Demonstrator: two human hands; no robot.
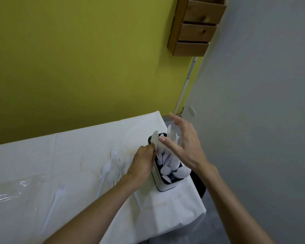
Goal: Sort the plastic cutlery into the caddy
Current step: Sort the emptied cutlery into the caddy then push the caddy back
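Steadiness matters: the left hand (144, 162), gripping a white utensil (155, 138) above the caddy's (164, 188) far end, should lower it upright among matching pieces, while the right hand (185, 147) hovers open-fingered over the caddy and loose forks (53, 206) wait left of it.

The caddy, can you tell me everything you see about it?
The caddy is a narrow box with rounded corners, white walls and a dark inside, plastic by its look. It stands upright on the white tablecloth near the table's right corner. Spoons sit bowls-up in its near end, forks tines-up in the middle; the far end is blurred. The left hand grips a white piece at its left rim, and the right hand hovers open above it.
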